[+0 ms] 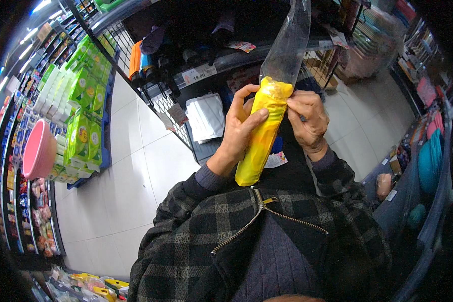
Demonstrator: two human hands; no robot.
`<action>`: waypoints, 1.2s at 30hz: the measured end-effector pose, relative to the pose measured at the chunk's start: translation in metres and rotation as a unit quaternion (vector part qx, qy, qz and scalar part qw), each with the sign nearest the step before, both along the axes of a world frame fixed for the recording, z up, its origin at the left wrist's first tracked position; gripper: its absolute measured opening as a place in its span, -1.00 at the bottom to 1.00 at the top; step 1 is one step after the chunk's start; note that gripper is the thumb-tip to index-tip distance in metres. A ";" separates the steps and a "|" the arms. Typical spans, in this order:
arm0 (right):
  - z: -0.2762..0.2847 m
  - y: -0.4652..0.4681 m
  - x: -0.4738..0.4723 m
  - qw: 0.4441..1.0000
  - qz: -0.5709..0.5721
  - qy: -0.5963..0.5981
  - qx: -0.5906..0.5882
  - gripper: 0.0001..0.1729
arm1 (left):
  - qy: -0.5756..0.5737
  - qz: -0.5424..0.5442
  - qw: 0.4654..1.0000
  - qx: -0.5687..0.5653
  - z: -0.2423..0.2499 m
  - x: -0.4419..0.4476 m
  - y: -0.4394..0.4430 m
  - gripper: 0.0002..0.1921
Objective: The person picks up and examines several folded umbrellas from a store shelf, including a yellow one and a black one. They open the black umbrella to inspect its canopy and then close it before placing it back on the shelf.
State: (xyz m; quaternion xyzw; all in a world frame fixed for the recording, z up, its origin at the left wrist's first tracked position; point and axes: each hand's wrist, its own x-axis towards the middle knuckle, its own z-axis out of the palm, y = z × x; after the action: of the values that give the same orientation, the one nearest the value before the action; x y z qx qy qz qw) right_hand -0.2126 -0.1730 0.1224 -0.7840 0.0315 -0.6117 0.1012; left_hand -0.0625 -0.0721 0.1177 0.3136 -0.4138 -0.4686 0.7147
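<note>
A long yellow fabric bundle (262, 132), which looks like a folded umbrella, slants across the space in front of my chest. Clear plastic covers its upper end, and a loose clear plastic sleeve (288, 41) stretches up beyond it towards the shelf. My left hand (239, 120) grips the bundle from the left, thumb across its front and fingers partly hidden behind. At the bundle's upper right edge, my right hand (308, 117) pinches with thumb and fingertips; whether it holds fabric or plastic, I cannot tell.
A dark shelf rack (226, 56) with folded umbrellas (136, 60) stands ahead. White plastic-wrapped packs (205, 117) lie lower down. Green packages (85, 132) are stacked at left beside a pink basin (39, 149). Tiled floor (136, 170) runs between. Goods hang at right (432, 162).
</note>
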 end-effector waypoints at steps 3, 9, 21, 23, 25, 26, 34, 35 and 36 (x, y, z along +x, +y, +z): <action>0.003 0.000 -0.004 0.997 0.075 0.034 -0.006 -0.71 | -0.022 0.031 0.999 -0.018 -0.005 -0.004 0.001 -0.43; -0.005 -0.005 0.006 0.985 0.072 0.059 0.148 -0.83 | 0.031 0.005 1.000 0.001 -0.016 0.014 -0.007 -0.54; 0.001 0.012 0.029 0.984 0.011 0.137 0.113 -0.86 | 0.024 0.036 0.996 0.075 -0.016 0.018 -0.014 -0.54; -0.003 0.023 0.037 0.990 0.001 0.127 0.061 -0.84 | -0.035 0.053 0.997 0.041 -0.046 0.028 -0.022 -0.51; -0.010 0.028 0.042 0.989 0.023 0.136 0.051 -0.77 | 0.160 -0.101 0.977 0.099 -0.051 0.034 -0.013 -0.48; -0.014 0.031 0.044 0.988 0.037 0.145 0.048 -0.76 | 0.199 -0.104 0.970 0.092 -0.059 0.037 -0.013 -0.47; -0.024 0.010 0.040 0.922 0.133 0.090 0.352 -0.82 | 0.306 -0.267 0.913 0.038 -0.089 0.056 -0.024 -0.28; -0.024 -0.004 0.042 0.922 0.138 0.113 0.345 -0.77 | 0.319 -0.279 0.905 0.034 -0.089 0.054 -0.025 -0.29; -0.023 -0.011 0.044 0.903 0.188 0.153 0.356 -0.55 | 0.314 -0.280 0.906 0.040 -0.091 0.055 -0.028 -0.27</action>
State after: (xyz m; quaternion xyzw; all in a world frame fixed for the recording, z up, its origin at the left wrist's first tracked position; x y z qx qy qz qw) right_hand -0.1682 -0.1841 0.0991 -0.7711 0.1145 -0.4022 0.4801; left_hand -0.0079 -0.1005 0.0264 0.0500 -0.2195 -0.7400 0.6339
